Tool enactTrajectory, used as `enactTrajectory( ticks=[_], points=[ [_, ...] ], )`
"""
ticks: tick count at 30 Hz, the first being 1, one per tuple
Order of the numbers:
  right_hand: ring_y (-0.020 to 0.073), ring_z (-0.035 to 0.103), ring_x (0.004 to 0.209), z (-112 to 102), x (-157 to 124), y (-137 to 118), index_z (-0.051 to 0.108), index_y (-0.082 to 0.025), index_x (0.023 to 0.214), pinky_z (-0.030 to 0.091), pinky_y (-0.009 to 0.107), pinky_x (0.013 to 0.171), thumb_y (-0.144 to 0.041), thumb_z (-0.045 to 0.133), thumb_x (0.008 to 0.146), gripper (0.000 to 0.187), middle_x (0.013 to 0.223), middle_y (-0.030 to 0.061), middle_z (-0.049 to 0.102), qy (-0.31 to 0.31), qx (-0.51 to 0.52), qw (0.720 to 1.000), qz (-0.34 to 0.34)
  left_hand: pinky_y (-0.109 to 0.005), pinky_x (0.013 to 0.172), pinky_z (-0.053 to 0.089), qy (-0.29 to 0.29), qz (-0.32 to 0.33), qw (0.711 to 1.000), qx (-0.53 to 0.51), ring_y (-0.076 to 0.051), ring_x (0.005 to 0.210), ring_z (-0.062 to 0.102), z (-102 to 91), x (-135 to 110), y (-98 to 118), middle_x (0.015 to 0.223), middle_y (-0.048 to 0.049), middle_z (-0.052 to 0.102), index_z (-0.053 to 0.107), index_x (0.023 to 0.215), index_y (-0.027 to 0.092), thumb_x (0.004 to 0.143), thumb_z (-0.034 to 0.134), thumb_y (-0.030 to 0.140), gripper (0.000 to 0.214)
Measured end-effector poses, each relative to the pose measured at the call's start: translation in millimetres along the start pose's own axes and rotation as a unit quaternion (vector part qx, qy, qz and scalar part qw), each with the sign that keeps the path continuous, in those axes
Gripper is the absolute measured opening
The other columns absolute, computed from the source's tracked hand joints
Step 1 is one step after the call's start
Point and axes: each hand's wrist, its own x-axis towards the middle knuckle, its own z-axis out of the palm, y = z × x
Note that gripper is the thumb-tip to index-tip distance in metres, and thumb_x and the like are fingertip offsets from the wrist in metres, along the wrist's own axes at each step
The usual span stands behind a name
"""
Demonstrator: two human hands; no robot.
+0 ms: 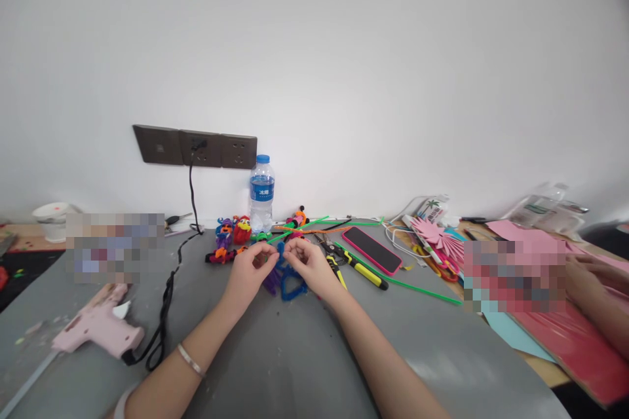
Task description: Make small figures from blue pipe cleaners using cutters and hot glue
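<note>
Blue pipe cleaner (289,296), one fuzzy strand bent into a roughly triangular loop, is held above the table (275,366), its upper end between the left hand (255,266) and the right hand (308,263). Each grip is pinched on that end, with the loop just below. To the right are placed one pair of pliers (367,273) with two yellow-and-black handles and one pink-cased phone (372,251); behind, one clear plastic bottle (262,200) is stood. On the left, one pink glue gun (98,327) is laid.
</note>
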Motion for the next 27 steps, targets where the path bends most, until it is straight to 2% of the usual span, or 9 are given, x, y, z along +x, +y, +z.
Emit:
enactTrajectory(
  ticks=[9,27],
  points=[
    [0.0111,0.035,0.054,-0.2,0.3,0.2,0.054,-0.018,0.078,0.028,0.024,0.053,-0.039,0.06,0.083,0.022,0.06,-0.0056,0.04,-0.002,0.002,1.0,-0.003,-0.023,0.054,0.038,0.0,-0.002,1.0,-0.002,-0.012,0.054,0.048,1.4,-0.9,-6.3,0.062,0.0016,0.059,0.064,0.072,0.017,0.08,0.059,0.033,0.018],
    [0.0109,0.035,0.054,0.0,-0.2,-0.5,0.055,-0.018,0.078,0.027,0.024,0.053,-0.038,0.06,0.083,0.022,0.06,-0.0059,0.039,-0.001,0.006,1.0,-0.001,-0.024,0.054,0.038,0.001,-0.009,1.0,-0.009,-0.013,0.055,0.047,1.3,-0.1,-5.3,0.062,0.0008,0.059,0.065,0.072,0.017,0.078,0.059,0.034,0.019]
  ],
)
